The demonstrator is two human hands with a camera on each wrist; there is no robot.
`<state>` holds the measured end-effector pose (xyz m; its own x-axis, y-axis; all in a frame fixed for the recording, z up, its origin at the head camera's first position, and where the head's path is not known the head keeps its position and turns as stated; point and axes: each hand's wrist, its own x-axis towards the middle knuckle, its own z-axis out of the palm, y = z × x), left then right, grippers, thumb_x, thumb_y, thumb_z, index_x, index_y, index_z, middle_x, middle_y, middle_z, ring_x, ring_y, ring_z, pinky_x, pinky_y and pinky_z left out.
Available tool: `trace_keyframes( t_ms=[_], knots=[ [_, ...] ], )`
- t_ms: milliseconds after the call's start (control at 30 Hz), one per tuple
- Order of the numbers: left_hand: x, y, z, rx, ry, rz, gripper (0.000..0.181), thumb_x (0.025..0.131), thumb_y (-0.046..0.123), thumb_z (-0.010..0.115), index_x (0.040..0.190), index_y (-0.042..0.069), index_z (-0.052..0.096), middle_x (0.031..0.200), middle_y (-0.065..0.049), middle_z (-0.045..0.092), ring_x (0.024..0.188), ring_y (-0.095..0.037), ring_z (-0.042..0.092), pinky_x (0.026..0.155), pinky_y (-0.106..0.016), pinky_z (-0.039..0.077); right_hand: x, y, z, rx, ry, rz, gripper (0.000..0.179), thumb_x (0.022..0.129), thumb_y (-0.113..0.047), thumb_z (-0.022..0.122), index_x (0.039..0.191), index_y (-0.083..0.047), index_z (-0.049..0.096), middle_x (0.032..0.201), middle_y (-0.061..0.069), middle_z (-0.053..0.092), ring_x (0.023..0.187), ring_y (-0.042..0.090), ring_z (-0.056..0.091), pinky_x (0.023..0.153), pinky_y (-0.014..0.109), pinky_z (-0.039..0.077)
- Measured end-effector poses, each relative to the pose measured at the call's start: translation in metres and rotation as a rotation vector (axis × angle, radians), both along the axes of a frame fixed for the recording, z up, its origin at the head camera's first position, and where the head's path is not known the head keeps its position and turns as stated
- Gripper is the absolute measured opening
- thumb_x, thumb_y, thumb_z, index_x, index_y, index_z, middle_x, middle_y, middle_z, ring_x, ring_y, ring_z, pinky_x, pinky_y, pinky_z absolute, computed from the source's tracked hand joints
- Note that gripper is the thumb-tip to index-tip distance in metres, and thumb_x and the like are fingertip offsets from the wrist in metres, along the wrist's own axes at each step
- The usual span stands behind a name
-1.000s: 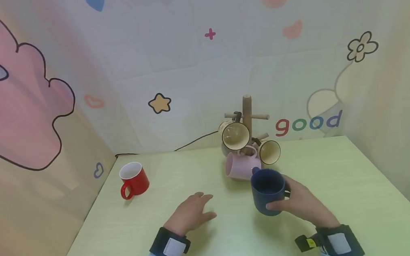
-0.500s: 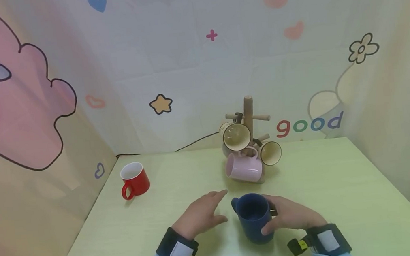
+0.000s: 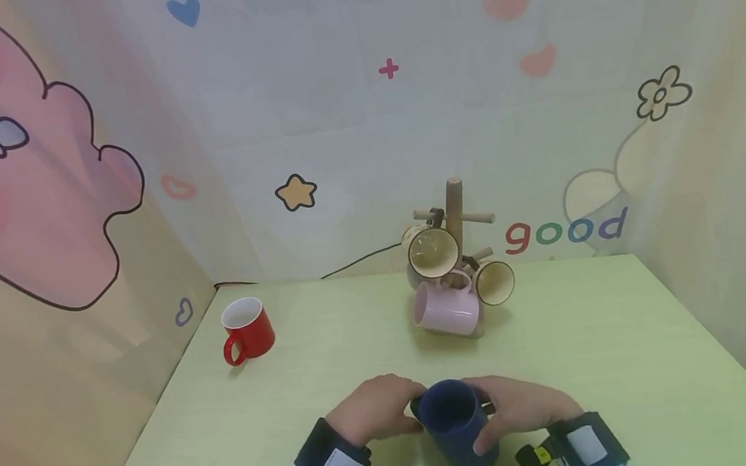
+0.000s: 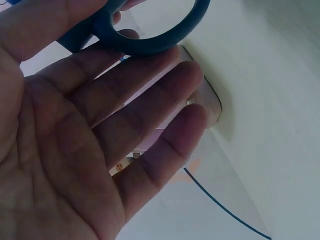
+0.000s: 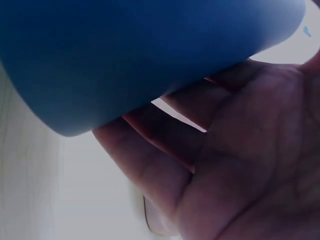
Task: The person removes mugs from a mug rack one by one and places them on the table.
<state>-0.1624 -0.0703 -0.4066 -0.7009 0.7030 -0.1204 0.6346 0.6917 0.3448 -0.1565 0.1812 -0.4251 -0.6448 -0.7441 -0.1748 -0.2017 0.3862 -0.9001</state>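
Observation:
A dark blue mug point(image 3: 457, 433) is held upright close over the near part of the table, its mouth facing up. My right hand point(image 3: 524, 402) grips its body from the right, thumb on the near side. In the right wrist view the fingers point(image 5: 150, 150) pass behind the blue wall. On the mug's left, my left hand point(image 3: 378, 410) reaches the handle point(image 4: 150, 47), with fingertips and thumb right around it. The left wrist view shows these fingers point(image 4: 150, 105) spread and mostly straight below the handle loop.
A wooden mug tree point(image 3: 454, 207) stands at the back, carrying a cream mug point(image 3: 433, 252), another cream mug point(image 3: 495, 283) and a pink mug point(image 3: 449, 309). A red mug point(image 3: 251, 332) sits at the left of the table point(image 3: 328, 326). Printed cloth hangs behind.
My right hand has brought the blue mug left and toward me, away from the mug tree. My left hand has moved right, up to its handle.

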Motion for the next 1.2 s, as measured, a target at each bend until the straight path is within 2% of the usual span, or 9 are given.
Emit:
trace_keyframes(
  t_ms=[133,333,433,667,733,833,933,1067,1200],
  knots=[
    [0.0,0.0,-0.003,0.028,-0.007,-0.036,0.014,0.081,0.024,0.083,0.087,0.02,0.07,0.073,0.016,0.059,0.063,-0.001,0.05,0.061,-0.018,0.042,-0.001,0.0,-0.001,-0.022,-0.037,0.036,0.069,0.075,-0.018,0.082,0.138,-0.017,0.054,0.13,-0.002,0.061,0.124,0.026,0.052,0.105,0.051,0.034],
    [0.0,-0.002,-0.003,0.075,-0.023,-0.092,0.012,0.084,0.012,0.077,0.076,0.017,0.07,0.061,0.015,0.05,0.051,0.0,0.041,0.05,-0.015,0.034,-0.005,0.002,-0.003,-0.096,-0.096,0.11,0.068,0.078,-0.018,0.079,0.141,-0.017,0.051,0.135,0.003,0.059,0.127,0.023,0.051,0.107,0.037,0.035],
    [-0.001,-0.004,-0.003,0.09,-0.047,-0.113,0.01,0.086,0.01,0.076,0.078,0.016,0.072,0.061,0.015,0.051,0.051,0.001,0.04,0.049,-0.014,0.033,-0.007,0.003,-0.005,-0.109,-0.127,0.121,0.068,0.08,-0.018,0.077,0.142,-0.015,0.05,0.136,0.003,0.058,0.129,0.022,0.05,0.107,0.034,0.035],
    [-0.003,-0.008,-0.004,0.118,-0.078,-0.152,0.004,0.088,0.012,0.075,0.086,0.015,0.076,0.07,0.017,0.062,0.057,0.005,0.045,0.056,-0.011,0.039,-0.006,0.005,-0.007,-0.136,-0.154,0.1,0.07,0.083,-0.013,0.076,0.145,-0.01,0.045,0.14,0.007,0.054,0.132,0.027,0.046,0.109,0.046,0.034],
    [-0.004,-0.009,-0.004,0.132,-0.088,-0.157,0.004,0.089,0.012,0.074,0.087,0.015,0.077,0.073,0.016,0.065,0.059,0.006,0.047,0.058,-0.011,0.041,-0.007,0.005,-0.007,-0.155,-0.164,0.103,0.07,0.084,-0.012,0.076,0.146,-0.008,0.044,0.141,0.008,0.053,0.133,0.028,0.045,0.109,0.045,0.034],
    [-0.006,-0.011,-0.004,0.155,-0.099,-0.149,0.004,0.09,0.012,0.073,0.088,0.014,0.077,0.075,0.015,0.067,0.06,0.006,0.048,0.059,-0.011,0.043,-0.007,0.006,-0.007,-0.176,-0.158,0.116,0.069,0.085,-0.013,0.075,0.146,-0.007,0.043,0.141,0.01,0.053,0.133,0.028,0.045,0.109,0.041,0.035],
    [-0.007,-0.014,-0.004,0.158,-0.086,-0.129,0.005,0.089,0.011,0.074,0.087,0.014,0.076,0.072,0.016,0.064,0.06,0.004,0.048,0.06,-0.012,0.043,-0.007,0.006,-0.006,-0.174,-0.128,0.088,0.068,0.086,-0.013,0.075,0.146,-0.007,0.043,0.141,0.01,0.053,0.133,0.029,0.046,0.108,0.039,0.037],
    [-0.01,-0.018,-0.004,0.16,-0.089,-0.08,0.005,0.089,0.012,0.074,0.085,0.015,0.075,0.069,0.016,0.059,0.06,0.001,0.048,0.06,-0.014,0.043,-0.005,0.008,-0.004,-0.132,-0.065,-0.019,0.066,0.088,-0.015,0.074,0.147,-0.006,0.044,0.142,0.012,0.053,0.132,0.035,0.047,0.106,0.049,0.04],
    [-0.011,-0.023,-0.004,0.179,-0.122,-0.019,0.006,0.089,0.011,0.073,0.083,0.014,0.074,0.066,0.014,0.058,0.058,-0.001,0.047,0.058,-0.017,0.043,-0.004,0.008,0.0,-0.086,-0.019,-0.104,0.063,0.091,-0.017,0.071,0.146,-0.004,0.044,0.144,0.018,0.05,0.131,0.042,0.047,0.104,0.057,0.039]
  ],
)
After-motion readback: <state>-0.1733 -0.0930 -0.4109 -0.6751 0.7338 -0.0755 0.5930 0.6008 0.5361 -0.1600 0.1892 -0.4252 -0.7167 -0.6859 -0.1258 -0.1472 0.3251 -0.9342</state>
